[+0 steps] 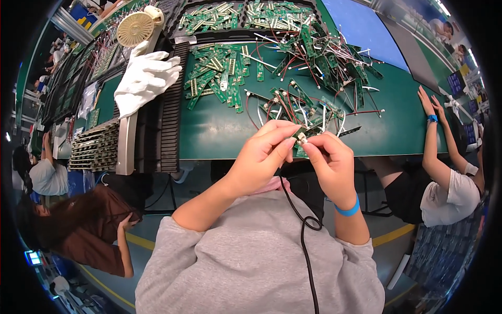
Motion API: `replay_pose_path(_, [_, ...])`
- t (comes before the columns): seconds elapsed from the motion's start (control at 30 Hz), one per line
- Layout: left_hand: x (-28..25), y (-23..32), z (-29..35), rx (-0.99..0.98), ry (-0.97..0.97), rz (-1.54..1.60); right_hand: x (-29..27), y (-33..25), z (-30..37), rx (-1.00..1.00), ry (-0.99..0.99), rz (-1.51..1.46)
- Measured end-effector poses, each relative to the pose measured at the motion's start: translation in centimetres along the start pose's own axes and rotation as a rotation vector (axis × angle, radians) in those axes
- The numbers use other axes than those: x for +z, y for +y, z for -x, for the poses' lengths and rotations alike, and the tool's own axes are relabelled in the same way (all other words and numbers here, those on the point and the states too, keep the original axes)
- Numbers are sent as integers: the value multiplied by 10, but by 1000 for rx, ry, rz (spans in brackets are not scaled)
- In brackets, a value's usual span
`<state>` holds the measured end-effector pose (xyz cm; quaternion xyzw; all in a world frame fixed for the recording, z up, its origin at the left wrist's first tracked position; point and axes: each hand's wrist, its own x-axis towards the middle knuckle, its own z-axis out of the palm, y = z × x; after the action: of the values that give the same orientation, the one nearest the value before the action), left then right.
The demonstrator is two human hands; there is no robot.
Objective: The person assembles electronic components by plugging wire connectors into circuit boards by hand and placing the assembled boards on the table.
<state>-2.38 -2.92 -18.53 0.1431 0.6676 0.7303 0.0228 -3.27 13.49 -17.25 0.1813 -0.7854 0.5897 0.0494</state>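
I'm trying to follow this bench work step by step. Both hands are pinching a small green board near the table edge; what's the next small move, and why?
Probably a small press or twist to seat the connector: the left hand and right hand pinch the small green board between fingertips above the green table edge, with its wiring trailing back to the tangled pile of wired boards.

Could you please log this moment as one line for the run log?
left hand: pinching small green circuit board | right hand: pinching same board | green table: loose boards, wires
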Motion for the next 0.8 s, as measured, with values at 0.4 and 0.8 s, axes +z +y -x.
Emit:
replay_pose_path(0.4, [5, -7, 3, 328, 0, -558, -1, 0, 3, 35, -30, 87])
replay_pose_path(0.8, [4, -16, 6, 368, -39, -598, -13, 5, 0, 39, -196, 68])
